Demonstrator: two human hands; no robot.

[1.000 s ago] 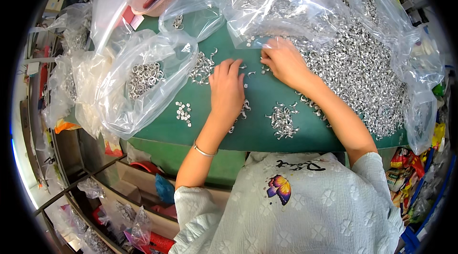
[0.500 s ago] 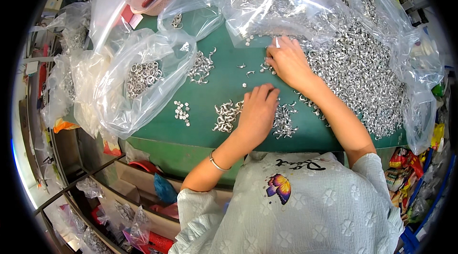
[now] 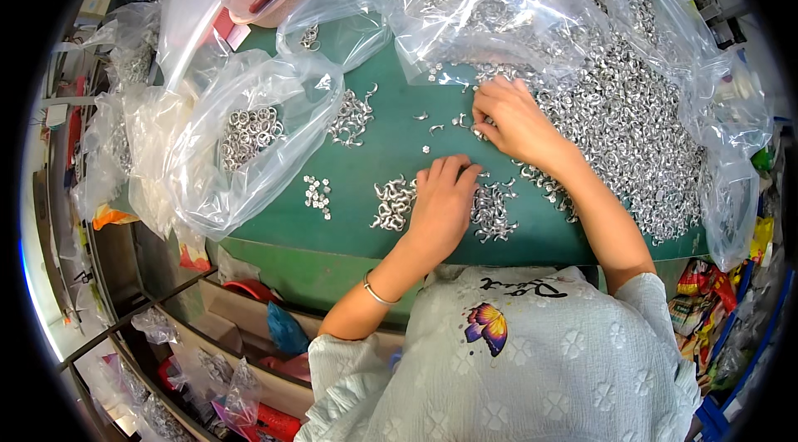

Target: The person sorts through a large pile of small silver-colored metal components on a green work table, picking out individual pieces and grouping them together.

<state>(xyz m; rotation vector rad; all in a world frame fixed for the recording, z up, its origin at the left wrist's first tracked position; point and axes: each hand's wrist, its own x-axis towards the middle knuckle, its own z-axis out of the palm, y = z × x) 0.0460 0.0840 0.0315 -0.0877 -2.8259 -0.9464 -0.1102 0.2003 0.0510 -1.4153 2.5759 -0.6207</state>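
Left hand [image 3: 440, 205] flat, fingers spread, resting on small heap of metal hooks [image 3: 395, 203] near green table [image 3: 399, 143] front edge; right hand [image 3: 511, 118] pinching loose pieces beside big pile [image 3: 640, 126]; a careless sweep could push hooks off that edge.

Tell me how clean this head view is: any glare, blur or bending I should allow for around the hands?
Head view: even, bright light, with soft shadows under the left hand and right hand. Both hands look sharp. The clear plastic bags carry white glare streaks that partly veil the metal parts inside. Fisheye bending curves the green table edge, and the corners are black.
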